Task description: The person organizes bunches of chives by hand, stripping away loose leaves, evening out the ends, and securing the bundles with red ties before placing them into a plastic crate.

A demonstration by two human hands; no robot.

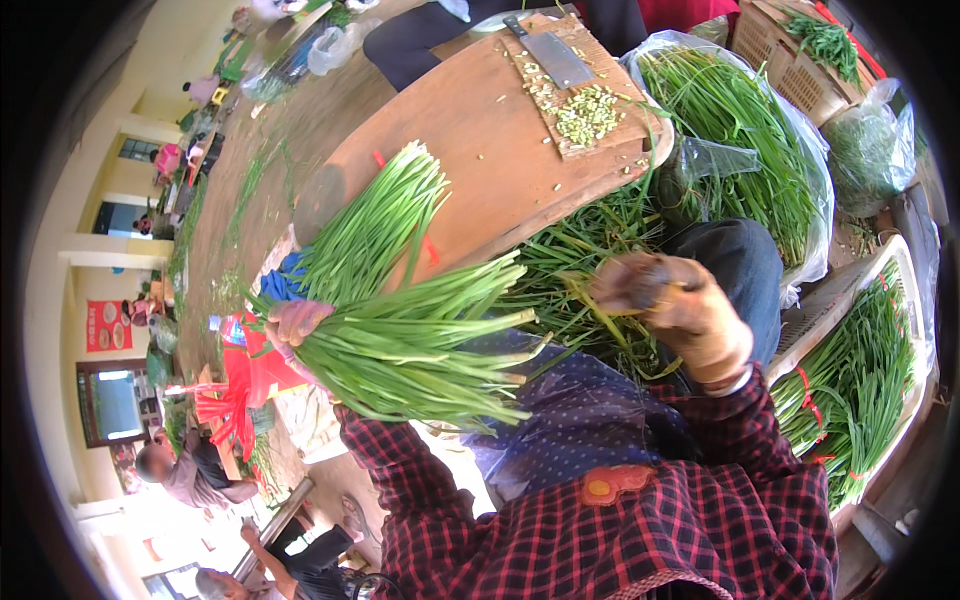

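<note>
My left hand (295,325) is closed around the leafy end of a thick bunch of garlic chives (420,345). Their pale cut stems fan out to the right over my lap. Another bunch of chives (385,220) lies just beyond it on the brown tabletop (450,140). My right hand (680,310), in a tan glove with dark-stained fingertips, is raised to the right of the stems, apart from them. Its fingers are curled together and slightly blurred, so whatever they may pinch is hidden. Beneath it lies a heap of loose, partly yellowed leaves (590,260).
A cleaver (550,55) and chopped stem pieces (588,115) rest on a wooden board (535,90). Right of the table stands a plastic bag of chives (720,130). A pale crate (905,270) holds red-tied bunches. Red ties (232,415) hang at left; people sit farther off.
</note>
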